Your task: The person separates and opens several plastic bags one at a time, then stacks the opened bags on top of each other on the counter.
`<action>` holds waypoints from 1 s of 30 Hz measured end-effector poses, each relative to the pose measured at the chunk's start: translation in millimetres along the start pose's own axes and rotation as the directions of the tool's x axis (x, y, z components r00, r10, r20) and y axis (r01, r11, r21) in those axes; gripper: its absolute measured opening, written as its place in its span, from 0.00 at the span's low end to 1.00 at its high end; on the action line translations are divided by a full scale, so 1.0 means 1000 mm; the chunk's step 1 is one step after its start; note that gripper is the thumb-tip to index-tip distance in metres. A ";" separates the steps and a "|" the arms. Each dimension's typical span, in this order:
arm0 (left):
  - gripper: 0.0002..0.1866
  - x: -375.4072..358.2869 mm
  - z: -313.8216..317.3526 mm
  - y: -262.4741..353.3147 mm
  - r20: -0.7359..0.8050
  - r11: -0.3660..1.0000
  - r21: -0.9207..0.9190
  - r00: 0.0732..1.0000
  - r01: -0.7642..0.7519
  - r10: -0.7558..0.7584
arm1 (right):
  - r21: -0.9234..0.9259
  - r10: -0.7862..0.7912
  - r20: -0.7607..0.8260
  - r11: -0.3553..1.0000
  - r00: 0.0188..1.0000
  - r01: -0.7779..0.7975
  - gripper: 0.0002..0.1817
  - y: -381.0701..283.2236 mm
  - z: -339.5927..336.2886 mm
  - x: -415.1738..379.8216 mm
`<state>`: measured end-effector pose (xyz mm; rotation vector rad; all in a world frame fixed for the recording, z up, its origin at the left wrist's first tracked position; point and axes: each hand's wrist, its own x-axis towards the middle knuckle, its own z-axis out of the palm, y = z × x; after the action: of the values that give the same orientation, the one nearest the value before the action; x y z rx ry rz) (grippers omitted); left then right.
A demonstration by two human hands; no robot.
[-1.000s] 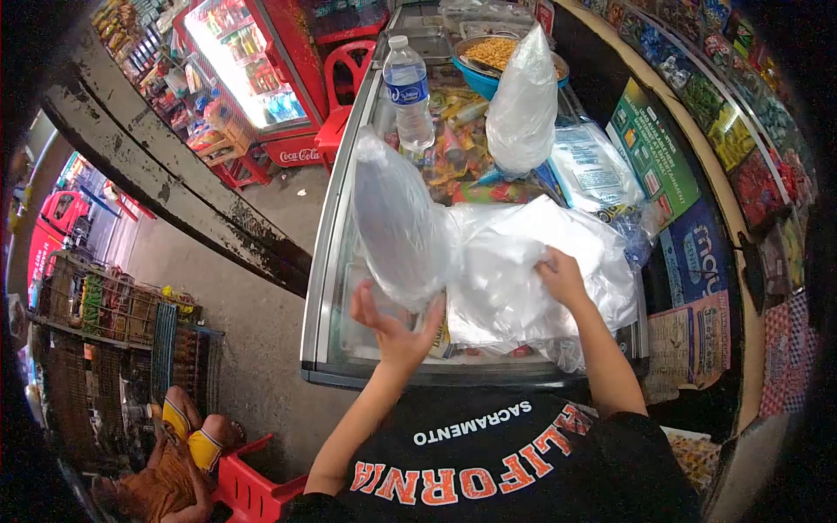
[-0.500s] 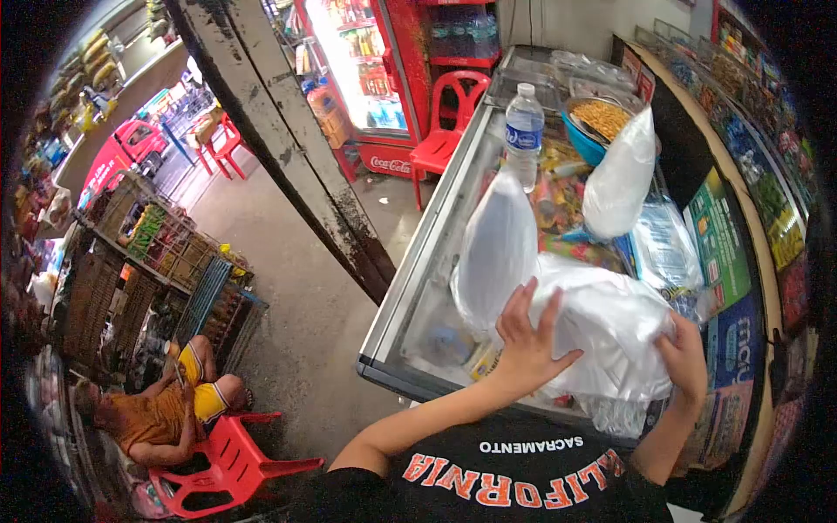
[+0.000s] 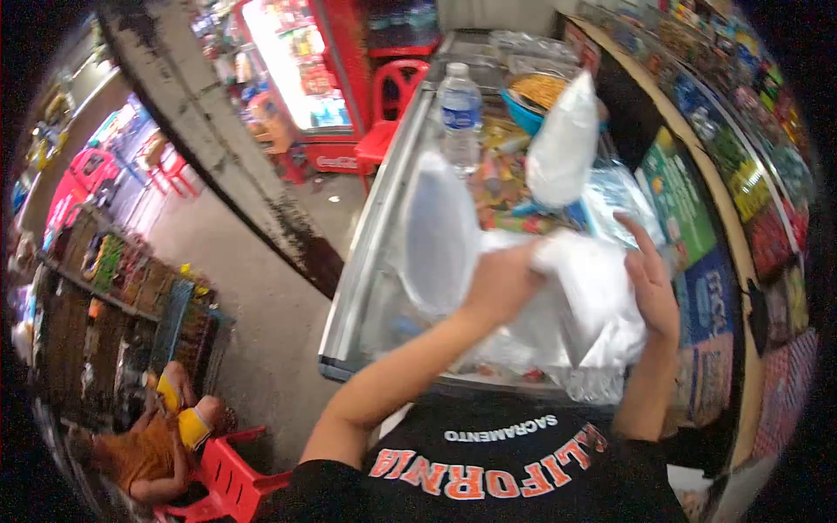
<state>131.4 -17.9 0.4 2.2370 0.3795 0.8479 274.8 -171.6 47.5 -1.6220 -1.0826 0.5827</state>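
A heap of thin clear plastic bags (image 3: 586, 296) lies on the glass lid of a chest freezer (image 3: 377, 228). My left hand (image 3: 504, 281) is closed on the top of the heap, pinching plastic near its middle. My right hand (image 3: 649, 281) rests against the heap's right side with fingers stretched out and apart. An air-filled clear bag (image 3: 438, 234) stands upright just left of my left hand. The frame is motion-blurred.
Farther back on the lid stand a water bottle (image 3: 459, 112), a second puffed bag (image 3: 565, 146) and a blue bowl of yellow snacks (image 3: 540, 94). Snack packets hang along the right wall (image 3: 741, 166). A red chair (image 3: 388, 122), a red drinks fridge (image 3: 309, 70) and a seated person (image 3: 153, 444) are on the left.
My left hand moved from open over the heap to closed on the plastic. My right hand lifted off the heap's lower right and spread its fingers. The view swung.
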 end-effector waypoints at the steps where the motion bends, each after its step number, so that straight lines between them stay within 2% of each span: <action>1: 0.14 0.005 0.002 -0.013 -0.051 0.998 -0.068 0.999 -0.008 0.004 | 0.303 -0.148 -0.059 0.940 0.987 0.159 0.48 0.000 0.011 -0.001; 2: 0.14 0.009 -0.003 -0.010 -0.047 0.989 -0.120 0.994 0.090 -0.096 | 0.307 -0.098 -0.051 0.945 0.994 0.109 0.59 -0.002 0.012 -0.004; 3: 0.14 0.014 -0.008 -0.007 -0.038 0.968 -0.161 0.979 0.190 -0.199 | 0.100 -0.230 -0.113 0.965 0.967 0.242 0.60 0.005 0.012 -0.005; 4: 0.14 0.019 -0.008 -0.010 -0.024 0.968 -0.170 0.981 0.185 -0.192 | -0.114 -0.366 -0.138 0.929 0.920 0.353 0.62 0.012 0.013 -0.005; 6: 0.15 0.027 -0.008 -0.013 -0.065 0.931 -0.302 0.969 0.207 -0.237 | -0.172 -0.319 -0.168 0.941 0.933 0.291 0.61 0.006 0.023 -0.007; 7: 0.15 0.027 -0.010 -0.013 -0.053 0.929 -0.307 0.971 0.207 -0.234 | -0.222 -0.277 -0.190 0.947 0.942 0.234 0.60 0.004 0.027 -0.008; 8: 0.15 0.029 -0.015 -0.006 0.017 0.902 -0.305 0.949 0.305 -0.315 | -0.164 -0.258 -0.240 0.961 0.936 0.223 0.50 0.012 0.028 -0.005; 9: 0.16 0.029 -0.019 -0.002 0.085 0.869 -0.293 0.916 0.399 -0.392 | -0.089 -0.157 -0.247 0.986 0.956 0.139 0.44 0.017 0.025 -0.004; 10: 0.16 0.028 -0.019 -0.006 0.095 0.869 -0.296 0.917 0.397 -0.387 | -0.012 -0.056 -0.247 0.998 0.967 0.054 0.37 0.020 0.022 -0.002; 11: 0.16 0.028 -0.018 -0.013 0.118 0.887 -0.345 0.952 0.306 -0.283 | -0.045 -0.037 -0.218 0.999 0.975 0.028 0.25 0.021 0.017 -0.001; 12: 0.17 0.027 -0.020 -0.016 0.135 0.893 -0.395 0.975 0.216 -0.177 | -0.046 -0.035 -0.224 0.999 0.974 0.025 0.25 0.025 0.008 0.002; 14: 0.16 0.027 -0.029 -0.015 0.197 0.913 -0.344 0.967 0.221 -0.160 | -0.218 0.084 -0.097 0.970 0.992 -0.104 0.18 0.031 -0.010 0.008; 15: 0.16 0.028 -0.032 -0.013 0.252 0.931 -0.292 0.956 0.221 -0.148 | -0.176 0.085 -0.067 0.980 0.994 -0.096 0.14 0.030 -0.015 0.008; 16: 0.16 0.028 -0.033 -0.014 0.257 0.929 -0.294 0.955 0.226 -0.150 | -0.176 0.091 -0.068 0.979 0.994 -0.102 0.14 0.025 -0.020 0.009; 18: 0.19 0.033 -0.033 -0.015 0.156 0.934 -0.292 0.974 0.207 -0.167 | -0.090 0.134 -0.014 0.987 0.991 -0.134 0.13 0.014 -0.029 0.012; 20: 0.22 0.033 -0.028 -0.016 0.131 0.952 -0.248 0.980 0.180 -0.151 | -0.026 0.117 -0.034 0.993 0.993 -0.118 0.12 0.033 -0.034 0.020; 21: 0.24 0.028 -0.024 -0.008 -0.096 0.993 -0.105 0.993 0.060 -0.071 | -0.083 0.219 -0.058 0.971 0.974 -0.224 0.13 0.042 -0.038 0.024; 22: 0.27 0.022 -0.020 0.001 -0.304 0.997 0.065 0.952 -0.029 0.047 | -0.135 0.316 -0.089 0.936 0.945 -0.326 0.13 0.052 -0.041 0.027; 23: 0.33 0.011 -0.017 0.009 -0.235 0.940 0.302 0.944 -0.158 0.234 | -0.316 0.332 -0.167 0.874 0.928 -0.370 0.16 0.061 -0.043 0.026; 24: 0.34 -0.007 -0.003 0.008 -0.095 0.899 0.320 0.934 -0.298 0.344 | -0.316 0.337 -0.166 0.872 0.927 -0.374 0.16 0.078 -0.048 0.025; 25: 0.36 -0.023 0.012 0.007 0.044 0.845 0.318 0.897 -0.430 0.440 | -0.487 0.338 -0.209 0.778 0.918 -0.397 0.18 0.101 -0.055 0.024; 26: 0.37 -0.032 0.018 0.015 0.251 0.848 0.278 0.886 -0.452 0.390 | -0.637 0.331 -0.247 0.653 0.911 -0.410 0.20 0.123 -0.061 0.023; 27: 0.37 -0.038 0.027 0.015 0.374 0.875 0.276 0.883 -0.398 0.284 | -0.639 0.340 -0.238 0.651 0.910 -0.410 0.20 0.142 -0.065 0.020; 28: 0.35 -0.049 0.045 -0.003 0.435 0.899 0.280 0.879 -0.336 0.194 | -0.627 0.351 -0.295 0.631 0.889 -0.457 0.20 0.160 -0.070 0.016; 30: 0.31 -0.068 0.066 -0.033 0.522 0.778 0.556 0.852 -0.292 -0.053 | -0.611 0.364 -0.356 0.606 0.861 -0.509 0.20 0.169 -0.073 0.009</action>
<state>124.6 -61.5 -89.9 3.0197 0.2727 0.1315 398.2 -206.3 -84.6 -2.6063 -0.7698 0.3128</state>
